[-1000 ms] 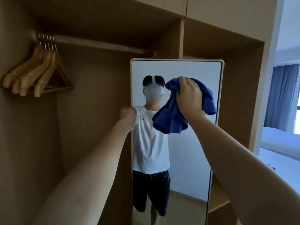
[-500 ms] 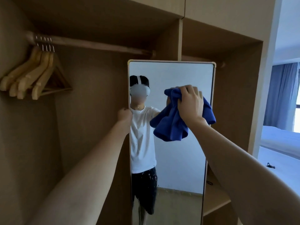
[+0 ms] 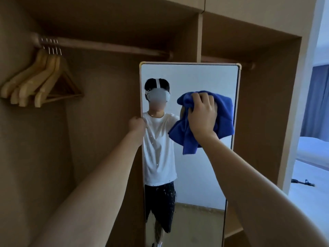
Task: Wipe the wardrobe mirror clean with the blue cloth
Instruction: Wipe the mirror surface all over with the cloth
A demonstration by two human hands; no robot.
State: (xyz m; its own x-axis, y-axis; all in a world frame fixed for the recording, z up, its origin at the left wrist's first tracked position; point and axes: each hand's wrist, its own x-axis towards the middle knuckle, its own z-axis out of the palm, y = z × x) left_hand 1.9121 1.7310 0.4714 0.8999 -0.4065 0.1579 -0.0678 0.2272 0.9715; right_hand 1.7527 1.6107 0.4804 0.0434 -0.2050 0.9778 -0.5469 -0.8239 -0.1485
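Observation:
A tall, narrow mirror (image 3: 199,172) in a light wooden frame stands out from the open wardrobe, and it reflects a person. My right hand (image 3: 203,115) holds a bunched blue cloth (image 3: 225,120) against the upper right of the glass, fingers curled into the fabric. My left hand (image 3: 137,123) grips the mirror's left frame edge at about the same height. Small water drops speckle the glass down its left and lower middle part.
Several wooden hangers (image 3: 41,82) hang from the rail (image 3: 110,47) at the upper left. A wardrobe partition (image 3: 199,36) rises behind the mirror, with shelves at the lower right. A bed (image 3: 313,157) and a blue curtain (image 3: 316,97) lie to the right.
My right hand has slid the blue cloth down and to the right across the upper glass. The mirror's angle has shifted a little. My left hand keeps its hold on the frame.

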